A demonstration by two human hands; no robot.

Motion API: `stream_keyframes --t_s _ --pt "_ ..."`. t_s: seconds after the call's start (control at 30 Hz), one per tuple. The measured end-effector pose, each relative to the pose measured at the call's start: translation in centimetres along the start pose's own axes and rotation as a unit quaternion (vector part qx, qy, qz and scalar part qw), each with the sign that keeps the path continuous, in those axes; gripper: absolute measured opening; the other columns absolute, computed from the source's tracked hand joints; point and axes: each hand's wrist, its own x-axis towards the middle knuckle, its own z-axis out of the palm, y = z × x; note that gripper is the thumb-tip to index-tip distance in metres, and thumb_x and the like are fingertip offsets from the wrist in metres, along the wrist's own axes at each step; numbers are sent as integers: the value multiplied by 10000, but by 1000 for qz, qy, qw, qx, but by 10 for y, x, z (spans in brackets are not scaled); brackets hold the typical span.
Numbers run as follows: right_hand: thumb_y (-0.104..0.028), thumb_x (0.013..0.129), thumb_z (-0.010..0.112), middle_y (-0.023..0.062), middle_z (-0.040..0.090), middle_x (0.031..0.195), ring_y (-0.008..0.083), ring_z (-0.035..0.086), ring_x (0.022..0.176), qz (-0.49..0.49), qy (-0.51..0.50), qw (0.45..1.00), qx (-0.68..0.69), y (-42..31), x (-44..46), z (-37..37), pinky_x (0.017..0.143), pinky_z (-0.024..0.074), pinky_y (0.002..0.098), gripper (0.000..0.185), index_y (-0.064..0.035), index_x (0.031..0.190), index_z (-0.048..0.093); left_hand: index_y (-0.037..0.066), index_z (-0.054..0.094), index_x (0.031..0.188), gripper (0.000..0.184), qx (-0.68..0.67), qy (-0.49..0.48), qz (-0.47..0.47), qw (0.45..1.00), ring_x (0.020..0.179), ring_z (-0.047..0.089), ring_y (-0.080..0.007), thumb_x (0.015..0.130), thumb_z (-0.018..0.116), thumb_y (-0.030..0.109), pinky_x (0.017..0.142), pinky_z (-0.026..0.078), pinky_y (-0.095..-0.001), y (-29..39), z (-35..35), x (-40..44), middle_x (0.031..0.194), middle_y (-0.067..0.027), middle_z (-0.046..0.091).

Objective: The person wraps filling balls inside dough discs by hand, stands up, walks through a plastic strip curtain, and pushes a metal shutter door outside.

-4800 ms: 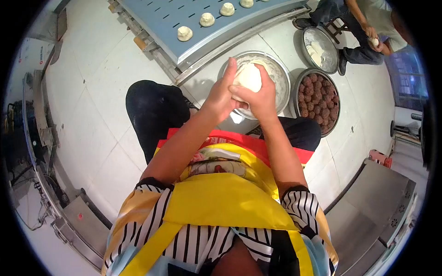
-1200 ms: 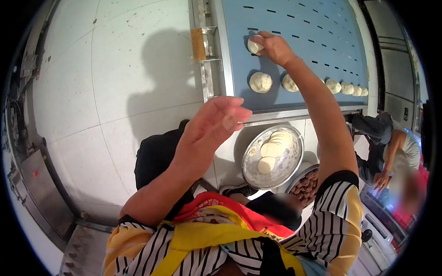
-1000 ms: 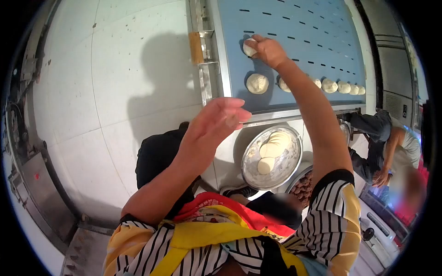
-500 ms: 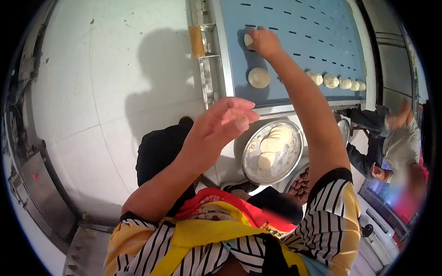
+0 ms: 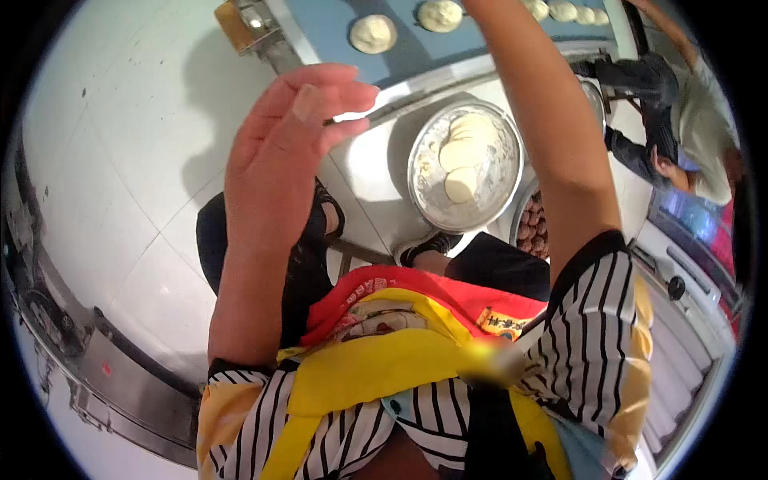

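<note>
Over on the far left, a metal unit (image 5: 120,376) stands along the edge of the pale tiled floor (image 5: 112,200); moving right, an orange-brown block (image 5: 234,26) sits at the corner of the metal frame; and here's the left hand (image 5: 280,132), raised in front of the desk's near edge, fingers loosely bent, a gap between thumb and fingertips, nothing in its grip; just behind it, the blue desk (image 5: 328,28) spreads across the top, and on it sits the first dough ball (image 5: 373,34), plump and pale, with the second dough ball (image 5: 440,14) beside it, a strip of blue between them; below, the yellow apron (image 5: 368,372) with its red lower part; next along, a metal bowl (image 5: 498,180) on the floor, dusted white inside, with flat dough rounds (image 5: 462,184) overlapping in it; now the right forearm (image 5: 552,104), slanting up past the top edge; the right hand is out of the picture, so whether it holds anything cannot be told; partly hidden behind that arm, dark brown balls (image 5: 534,232) fill a second bowl; above, four more dough balls (image 5: 562,10) line up along the desk; and on the far right, a seated co-worker (image 5: 696,120) in a pale top and dark trousers, one hand (image 5: 662,162) near the lap.
</note>
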Motion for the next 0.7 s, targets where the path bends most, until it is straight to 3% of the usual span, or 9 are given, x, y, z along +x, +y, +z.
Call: stream_keyframes --t_s 0.03,0.1,0.13,0.17,0.27,0.37,0.47,0.6,0.7 --pt "-384 723 732 214 482 1300 369 538 1104 -9 54 998 -19 39 -28 0 951 411 491 855 -139 1414 292 -25 546 1132 349 12 -2 -5 1000 1003 606 -216 966 454 267 881 471 -329 -1 3 -1 1015 -135 635" --pt "-377 804 652 161 604 1008 268 612 862 102 53 993 11 93 -91 -7 774 475 387 470 -81 1149 534 -26 543 1140 364 38 -8 -15 999 998 608 -225 968 441 278 881 475 -337 -4 9 1 1014 -145 634" --pt "-374 845 613 135 666 862 217 649 741 160 51 985 26 109 -131 -8 685 506 336 368 -52 1017 654 -37 531 1156 388 47 -13 -12 999 1004 604 -235 972 412 284 883 476 -347 -9 11 2 1032 -164 624" --pt "-408 864 597 115 681 805 168 631 684 300 2 951 78 126 -181 3 643 488 294 414 -9 951 668 -42 526 1160 393 51 -23 -16 998 1009 601 -239 974 401 280 884 476 -351 -14 13 3 1040 -170 619" --pt "-352 833 640 126 680 899 194 646 780 437 -135 870 185 217 -346 95 709 507 329 399 -8 1034 645 -66 502 1180 424 53 -58 -23 997 1029 588 -256 980 360 280 888 473 -366 -24 22 2 1065 -192 598" --pt "-272 767 709 154 645 1062 255 619 985 430 -162 881 114 240 -449 168 868 478 362 469 -14 1143 596 -75 490 1186 443 87 -98 -28 991 1032 584 -261 978 372 298 894 465 -367 -37 37 -1 1062 -190 596" --pt "-238 713 745 171 600 1158 299 559 1095 462 -89 874 126 253 -481 228 940 440 372 587 -16 1215 536 -83 470 1193 480 153 -114 -46 981 1043 578 -263 964 417 335 895 455 -359 -52 52 3 1071 -192 590" --pt "-213 672 754 141 592 1139 318 553 1078 519 -124 842 75 233 -446 226 932 438 396 626 -114 1245 521 -81 470 1184 485 183 -118 -96 971 1039 580 -257 948 459 342 894 452 -356 -71 67 10 1070 -187 590" --pt "-232 676 748 122 593 1082 316 562 1036 491 -84 859 -114 216 -442 233 950 414 414 592 -154 1225 539 -80 471 1179 438 184 -112 -130 968 1034 582 -253 938 477 286 898 448 -355 -81 78 14 1061 -175 595"
